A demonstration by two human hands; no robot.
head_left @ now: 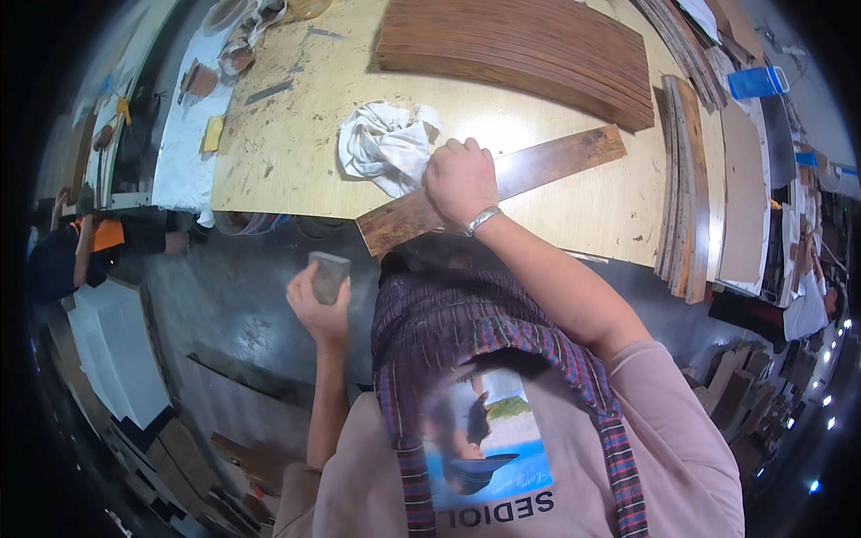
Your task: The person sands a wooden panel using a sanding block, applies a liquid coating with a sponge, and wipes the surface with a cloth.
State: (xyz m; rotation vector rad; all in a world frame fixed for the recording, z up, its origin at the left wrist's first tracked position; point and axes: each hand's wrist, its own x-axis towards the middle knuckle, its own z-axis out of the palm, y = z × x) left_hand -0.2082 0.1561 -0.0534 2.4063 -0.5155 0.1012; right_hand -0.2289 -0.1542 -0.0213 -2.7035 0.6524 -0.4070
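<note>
My left hand [316, 303], raised off the table's near edge, is closed round a grey block [331, 277] that looks like a sanding sponge. A brown wooden plank [556, 168] lies slantwise on the tabletop, its left end jutting over the near edge toward me. Across the plank, left of its middle, my right hand [461, 182] grips it with curled fingers; the fingers' undersides are hidden. A crumpled white cloth [386, 143] rests just left of that hand, against the plank's far side.
A stack of brown boards [516, 54] sits at the table's far side. More boards [686, 188] lie along the right edge of the yellowish table [287, 170]. Cups [198, 82] and a yellow sponge [213, 134] are at the left. Another person [67, 255] is at far left.
</note>
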